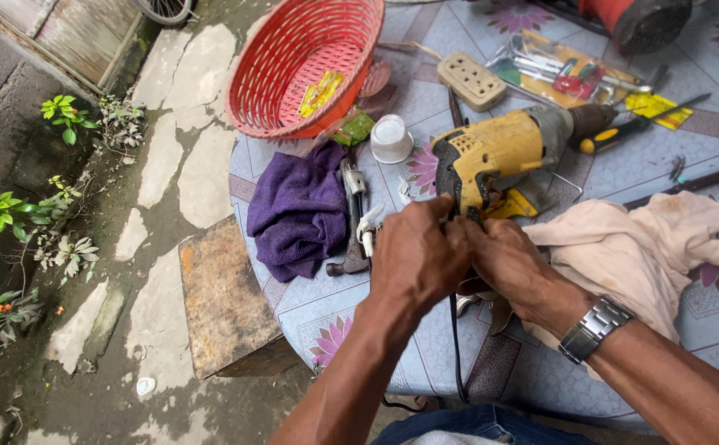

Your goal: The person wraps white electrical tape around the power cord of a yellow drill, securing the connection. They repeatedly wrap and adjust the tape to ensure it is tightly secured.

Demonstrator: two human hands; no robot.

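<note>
Both hands, the left hand (413,251) and right hand (508,259), meet at the handle of a yellow drill (499,152) on the tabletop (705,313). A purple cloth (298,210) lies just left of them, below a red basket (302,62).

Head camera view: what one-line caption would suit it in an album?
Both hands, left hand and right hand, work at the rear of a yellow power drill on a flower-patterned table.

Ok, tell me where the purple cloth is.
In the head view the purple cloth lies at the table's left edge, below the red basket and just left of the hammer.
</note>
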